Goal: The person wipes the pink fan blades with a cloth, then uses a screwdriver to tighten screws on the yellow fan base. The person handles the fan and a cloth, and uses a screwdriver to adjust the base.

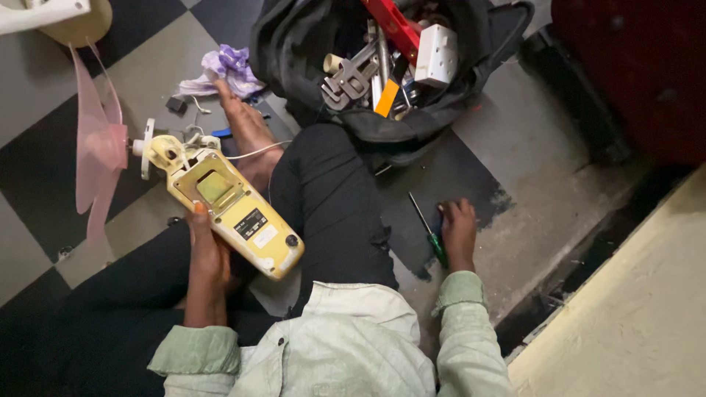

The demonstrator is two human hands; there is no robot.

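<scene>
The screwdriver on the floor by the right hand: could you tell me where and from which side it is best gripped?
Grip the screwdriver by its green handle, the thicker end, which lies nearest the person under the right hand. Come from above, fingers closing across the handle: it lies flat on the floor, its thin metal shaft pointing away toward the tool bag, so probably only the top and sides are free.
</scene>
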